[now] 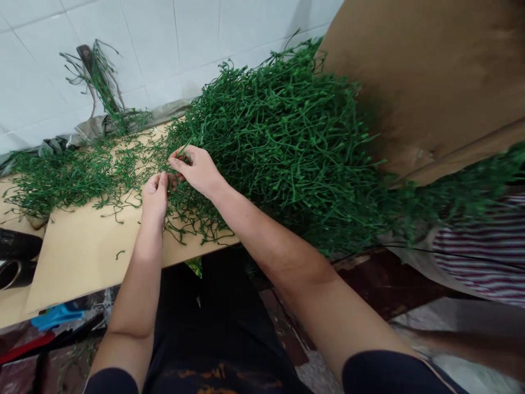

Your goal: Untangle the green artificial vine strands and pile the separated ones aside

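Observation:
A large heap of thin green plant-like stems point(283, 126) with small knobs at their ends covers the right of the tan board point(94, 241). My right hand point(199, 169) is at the heap's left edge, thumb and fingers pinched on a thin green stem point(185, 148). Just left of it and lower, my left hand point(155, 194) is closed in a pinch, its fingertips near the right hand's. What lies between the left fingertips is too small to make out. Looser green stems point(77, 175) spread across the board to the left.
A brown cardboard sheet point(426, 82) rises at the right, beside the heap. Dark cylinders point(18, 243) lie at the left edge. Behind is a white tiled wall point(156, 38) with an upright piece point(86, 57) draped in stems. Striped cloth point(484, 246) shows at the right.

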Available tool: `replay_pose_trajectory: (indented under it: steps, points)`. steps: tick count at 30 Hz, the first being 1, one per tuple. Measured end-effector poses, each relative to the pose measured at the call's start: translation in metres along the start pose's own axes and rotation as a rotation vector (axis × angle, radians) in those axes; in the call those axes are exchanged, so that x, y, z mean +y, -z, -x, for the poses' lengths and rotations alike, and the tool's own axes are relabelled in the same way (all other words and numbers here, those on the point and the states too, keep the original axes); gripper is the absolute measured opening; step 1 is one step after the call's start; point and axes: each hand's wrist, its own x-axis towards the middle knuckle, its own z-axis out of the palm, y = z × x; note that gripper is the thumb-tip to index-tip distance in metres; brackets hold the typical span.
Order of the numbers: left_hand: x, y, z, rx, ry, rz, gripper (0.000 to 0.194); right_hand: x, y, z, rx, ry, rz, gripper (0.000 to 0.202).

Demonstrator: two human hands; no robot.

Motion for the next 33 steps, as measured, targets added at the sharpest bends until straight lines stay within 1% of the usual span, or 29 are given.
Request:
replay_pose_trajectory:
  steps: [2, 4, 6, 8, 11, 14, 16, 19, 22, 24, 28, 30, 31, 33]
  points:
    - [-0.001, -0.001, 0.001, -0.033, 0.000, -0.005, 0.035, 0.000, 0.001, 0.000, 0.010, -0.059, -0.046, 0.006]
    - [0.000, 0.000, 0.003, -0.124, 0.002, -0.005, 0.041, 0.002, 0.004, -0.002, 0.031, -0.076, -0.066, 0.007]
    - [0.001, 0.000, 0.006, -0.212, 0.012, 0.025, 0.049, 0.006, 0.005, -0.005, 0.044, -0.018, -0.050, 0.007]
    - [0.002, 0.000, 0.007, -0.235, 0.018, 0.059, 0.052, 0.010, 0.006, -0.006, 0.035, 0.062, -0.019, 0.008]
    - [0.001, 0.000, 0.006, -0.191, -0.006, 0.072, 0.042, 0.012, 0.004, -0.005, -0.002, 0.098, -0.018, 0.009]
    - [0.000, 0.001, 0.007, -0.152, -0.052, 0.077, 0.037, 0.009, 0.003, -0.003, -0.015, 0.049, -0.092, 0.007]
    - [-0.001, 0.002, 0.011, -0.161, -0.110, 0.048, 0.038, 0.006, 0.003, -0.003, 0.000, -0.005, -0.140, 0.005]
    - [-0.002, 0.002, 0.023, -0.196, -0.219, -0.103, 0.038, 0.002, 0.005, -0.006, 0.057, -0.049, -0.178, 0.008]
    - [-0.003, 0.001, 0.035, -0.206, -0.303, -0.282, 0.038, 0.001, 0.006, -0.012, 0.110, -0.050, -0.151, 0.015]
    - [-0.003, 0.002, 0.039, -0.188, -0.359, -0.354, 0.037, 0.004, 0.003, -0.016, 0.106, -0.037, -0.111, 0.017]
    - [0.002, 0.004, 0.042, -0.126, -0.456, -0.436, 0.037, 0.015, -0.011, -0.031, 0.114, 0.021, -0.028, 0.015]
    - [0.007, 0.006, 0.049, -0.086, -0.500, -0.462, 0.037, 0.020, -0.013, -0.042, 0.143, 0.044, 0.016, 0.014]
    - [0.009, 0.008, 0.054, -0.077, -0.536, -0.476, 0.036, 0.022, -0.011, -0.047, 0.176, 0.040, 0.032, 0.014]
    - [0.014, 0.013, 0.068, -0.104, -0.643, -0.483, 0.036, 0.023, 0.002, -0.055, 0.284, -0.018, 0.027, 0.015]
